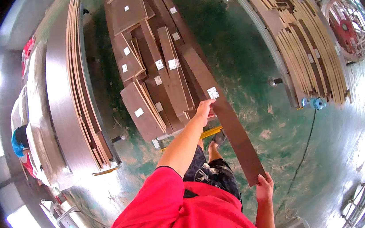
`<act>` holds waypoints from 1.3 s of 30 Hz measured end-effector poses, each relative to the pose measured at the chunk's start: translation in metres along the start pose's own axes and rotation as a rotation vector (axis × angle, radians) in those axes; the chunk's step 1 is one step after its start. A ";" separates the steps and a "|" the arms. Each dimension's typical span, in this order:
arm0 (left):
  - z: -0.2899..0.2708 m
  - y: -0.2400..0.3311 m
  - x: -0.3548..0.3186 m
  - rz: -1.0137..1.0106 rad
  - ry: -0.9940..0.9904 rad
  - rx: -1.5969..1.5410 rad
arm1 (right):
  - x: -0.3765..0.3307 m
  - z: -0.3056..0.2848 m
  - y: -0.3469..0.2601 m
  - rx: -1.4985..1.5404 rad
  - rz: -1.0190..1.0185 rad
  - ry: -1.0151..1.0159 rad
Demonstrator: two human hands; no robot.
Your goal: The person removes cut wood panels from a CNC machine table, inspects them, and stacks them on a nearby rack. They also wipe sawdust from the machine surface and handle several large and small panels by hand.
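Note:
A long, narrow brown board (236,139) with a white label (213,93) slants from the stacked panels down toward my right side. My left hand (206,112) grips its left edge just below the label, fingers curled round it. At the board's near end, my right hand (264,187) holds the corner, with the thumb on top. The far end of the board lies over the cart of brown panels (140,114) in front of me, where several labelled pieces sit in loose piles.
At left stands a stack of large panels (62,95), with a person in blue headwear (18,141) beyond it. Another rack of boards (312,56) stands at right, by a round red-centred fan (346,27). A blue object (314,103) trails a cable across the green floor (279,148).

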State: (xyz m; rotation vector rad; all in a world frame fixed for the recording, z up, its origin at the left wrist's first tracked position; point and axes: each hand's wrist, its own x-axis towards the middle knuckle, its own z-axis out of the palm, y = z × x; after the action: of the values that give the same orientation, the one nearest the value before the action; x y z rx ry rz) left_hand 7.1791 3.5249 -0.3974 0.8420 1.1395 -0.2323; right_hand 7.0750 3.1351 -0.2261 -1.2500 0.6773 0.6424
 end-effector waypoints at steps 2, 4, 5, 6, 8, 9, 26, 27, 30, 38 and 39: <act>-0.010 -0.008 0.010 0.006 -0.012 -0.011 | 0.005 -0.002 0.002 -0.031 0.088 0.003; -0.018 -0.016 0.015 -0.008 0.025 -0.059 | 0.013 -0.005 0.012 -0.057 0.142 0.019; -0.021 -0.017 0.018 -0.012 0.041 -0.084 | 0.017 -0.003 0.019 -0.032 0.155 0.039; -0.023 -0.017 0.018 -0.013 0.028 -0.075 | 0.019 -0.003 0.024 -0.011 0.170 0.059; -0.031 -0.013 0.009 -0.010 0.006 -0.058 | 0.012 -0.004 0.028 -0.012 0.217 0.075; -0.053 -0.031 0.029 -0.025 -0.108 -0.086 | 0.012 0.001 0.025 -0.045 0.248 0.051; -0.208 -0.001 0.002 -0.001 0.123 0.204 | 0.033 0.061 0.000 -0.164 0.402 -0.233; -0.209 -0.001 0.000 0.007 0.166 0.189 | 0.043 0.061 0.006 -0.198 0.387 -0.237; -0.212 -0.006 -0.002 -0.003 0.114 0.193 | 0.060 0.063 0.017 -0.238 0.362 -0.259; -0.203 -0.035 0.001 -0.017 -0.069 0.391 | 0.058 0.077 0.014 -0.178 0.365 -0.263; -0.200 -0.034 0.001 -0.029 -0.098 0.398 | 0.055 0.079 0.012 -0.185 0.354 -0.242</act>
State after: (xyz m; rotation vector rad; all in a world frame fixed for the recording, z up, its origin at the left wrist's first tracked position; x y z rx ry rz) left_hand 7.0196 3.6410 -0.4461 1.1512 1.0287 -0.5306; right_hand 7.1097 3.2180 -0.2614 -1.2051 0.6523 1.1517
